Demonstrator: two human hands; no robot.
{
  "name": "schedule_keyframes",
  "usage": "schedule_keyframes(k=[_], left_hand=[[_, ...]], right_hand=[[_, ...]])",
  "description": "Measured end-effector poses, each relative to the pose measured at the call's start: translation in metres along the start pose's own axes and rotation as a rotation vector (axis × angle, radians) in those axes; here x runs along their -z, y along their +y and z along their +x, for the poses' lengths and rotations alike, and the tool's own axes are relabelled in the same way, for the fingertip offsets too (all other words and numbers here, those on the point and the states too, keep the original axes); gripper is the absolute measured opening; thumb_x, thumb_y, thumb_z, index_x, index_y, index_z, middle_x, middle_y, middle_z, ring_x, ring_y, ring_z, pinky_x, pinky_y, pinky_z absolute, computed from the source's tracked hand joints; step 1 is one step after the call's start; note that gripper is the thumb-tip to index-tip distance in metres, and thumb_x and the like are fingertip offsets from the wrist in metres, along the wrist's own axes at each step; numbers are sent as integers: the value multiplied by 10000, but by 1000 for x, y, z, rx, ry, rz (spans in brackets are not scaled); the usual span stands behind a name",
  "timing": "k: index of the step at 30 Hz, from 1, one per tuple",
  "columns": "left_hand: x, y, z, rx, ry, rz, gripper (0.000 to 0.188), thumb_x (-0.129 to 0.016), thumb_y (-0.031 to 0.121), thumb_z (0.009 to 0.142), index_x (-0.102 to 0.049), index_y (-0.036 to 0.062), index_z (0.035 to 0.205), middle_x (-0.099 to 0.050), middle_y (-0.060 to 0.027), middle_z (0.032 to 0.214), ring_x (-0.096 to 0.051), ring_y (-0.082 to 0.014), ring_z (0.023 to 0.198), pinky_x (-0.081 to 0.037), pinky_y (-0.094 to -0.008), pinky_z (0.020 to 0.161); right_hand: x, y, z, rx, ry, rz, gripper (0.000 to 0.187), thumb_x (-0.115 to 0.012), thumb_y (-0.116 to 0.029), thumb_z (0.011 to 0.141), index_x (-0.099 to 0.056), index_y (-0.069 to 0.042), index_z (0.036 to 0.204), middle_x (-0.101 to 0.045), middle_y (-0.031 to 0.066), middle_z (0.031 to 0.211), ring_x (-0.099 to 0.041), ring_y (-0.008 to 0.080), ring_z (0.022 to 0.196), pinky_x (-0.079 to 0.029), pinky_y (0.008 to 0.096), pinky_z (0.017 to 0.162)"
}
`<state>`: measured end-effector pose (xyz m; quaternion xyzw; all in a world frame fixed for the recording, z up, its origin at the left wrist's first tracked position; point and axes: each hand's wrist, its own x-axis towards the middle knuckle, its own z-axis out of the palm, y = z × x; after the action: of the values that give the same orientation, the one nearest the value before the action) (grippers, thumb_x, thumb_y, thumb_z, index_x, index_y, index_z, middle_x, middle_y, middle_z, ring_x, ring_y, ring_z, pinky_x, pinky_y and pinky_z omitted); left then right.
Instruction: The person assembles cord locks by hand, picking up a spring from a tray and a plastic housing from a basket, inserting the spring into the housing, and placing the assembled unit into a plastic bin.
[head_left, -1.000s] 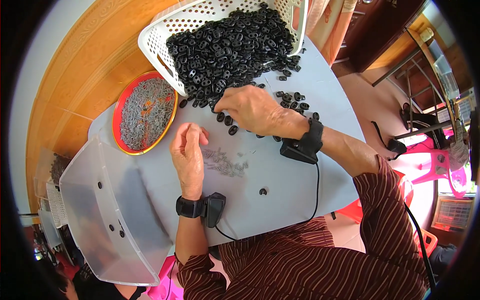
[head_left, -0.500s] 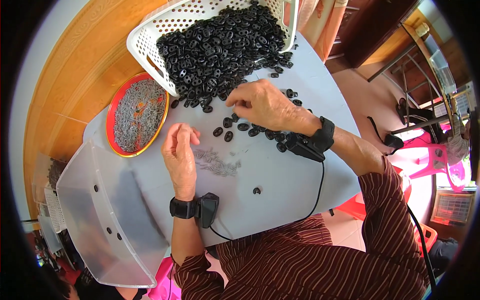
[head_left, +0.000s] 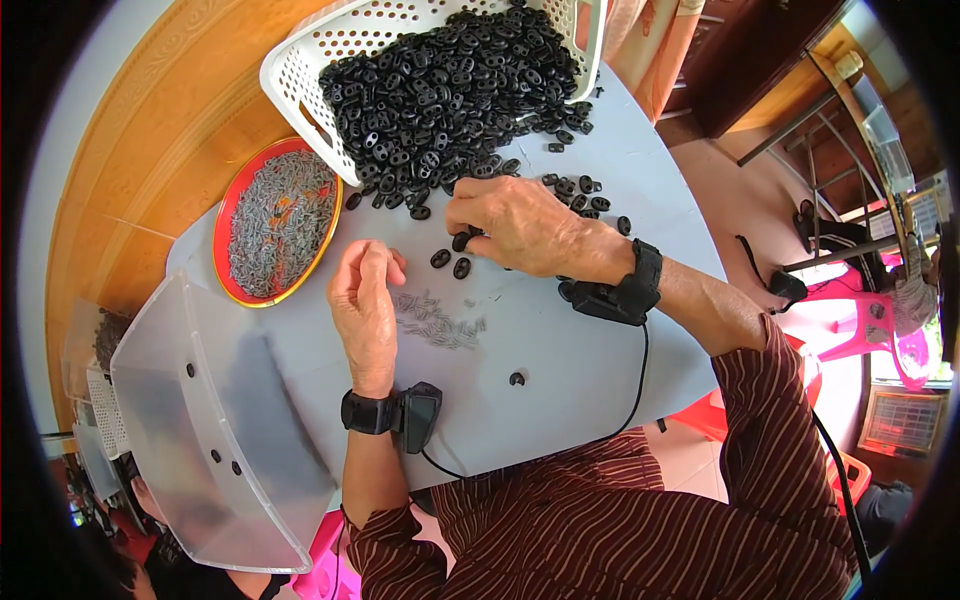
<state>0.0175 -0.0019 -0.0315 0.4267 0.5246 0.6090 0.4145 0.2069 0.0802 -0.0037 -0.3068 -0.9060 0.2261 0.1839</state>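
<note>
My right hand [head_left: 520, 225] is bent over the table with its fingertips closed around a black two-hole cord-lock piece [head_left: 461, 241]. Two more such oval pieces [head_left: 461, 268] lie just below those fingers. My left hand [head_left: 365, 305] is held with its thumb and curled fingers together; whatever is between them is hidden. Beside it lies a loose patch of small metal springs [head_left: 440, 322]. Beyond my hands, a big heap of black cord-lock pieces [head_left: 430, 110] spills out of a tipped white perforated basket [head_left: 300, 95].
A red bowl [head_left: 222, 245] full of springs stands at the left. Nearer, a translucent plastic bin [head_left: 200, 420] lies at the table's left edge with a few black pieces in it. One curved black part [head_left: 517, 379] rests on the grey table [head_left: 570, 400] near me.
My right hand has come down and slightly toward me, closing its fingertips on a cord-lock piece. My left hand keeps its curled shape in nearly the same place.
</note>
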Motion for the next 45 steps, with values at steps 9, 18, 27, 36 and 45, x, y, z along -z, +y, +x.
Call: schedule_keyframes(k=[9, 18, 27, 36, 45], left_hand=[[-7, 8, -3, -89, -40, 10, 241, -487, 188, 932, -527, 2, 784, -493, -16, 670, -473, -98, 705, -370, -240, 669], [-10, 14, -9, 56, -313, -166, 302, -498, 256, 935, -572, 6, 783, -543, -12, 708, -473, -78, 692, -373, -230, 649], [-14, 12, -8, -29, -188, -46, 308, -504, 278, 940, -582, -1, 835, -555, -13, 715, -475, -74, 681, -373, -223, 648], [-13, 11, -10, -73, -194, 59, 323, -494, 286, 945, -585, -9, 849, -571, -12, 730, -471, -69, 661, -352, -217, 604], [-3, -6, 2, -178, 33, -127, 283, -461, 239, 949, -566, -7, 857, -556, -43, 764, -507, -98, 750, -410, -252, 713]], right_hand=[[-2, -11, -3, 160, 269, 172, 172, -640, 22, 706, -614, -24, 869, -586, 83, 813, -607, 260, 723, -501, 340, 610], [-2, -29, 0, 334, 432, 115, 180, -628, 50, 699, -618, -34, 858, -586, 79, 803, -595, 251, 715, -508, 336, 601], [-1, -34, -8, 25, 392, 356, 202, -640, -7, 758, -650, -41, 956, -610, 36, 772, -555, 115, 598, -489, 255, 553], [-1, -29, -9, -151, 164, 562, 162, -612, -107, 866, -647, 13, 969, -639, 48, 726, -553, 56, 648, -476, 230, 579], [2, -90, 37, -62, 379, 830, 88, -628, -55, 817, -626, 14, 870, -634, 34, 695, -581, 73, 637, -483, 241, 547]])
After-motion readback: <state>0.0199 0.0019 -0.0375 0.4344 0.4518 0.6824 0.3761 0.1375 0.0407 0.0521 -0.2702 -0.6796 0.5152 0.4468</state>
